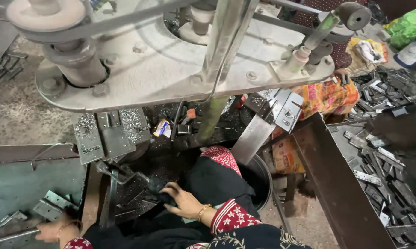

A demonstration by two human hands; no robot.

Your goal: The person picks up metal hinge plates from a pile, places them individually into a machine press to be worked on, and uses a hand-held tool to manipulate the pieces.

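Right hand [180,200] grips dark part [158,186].

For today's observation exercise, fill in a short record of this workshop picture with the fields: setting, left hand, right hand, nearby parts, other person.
setting: metal workshop, seen from above a large grey machine
left hand: the left hand rests on flat metal strips at the lower left
right hand: the right hand touches a dark part on the machine bed; grip unclear
nearby parts: heap of metal pieces in a tray on the right
other person: an orange patterned garment shows behind the machine
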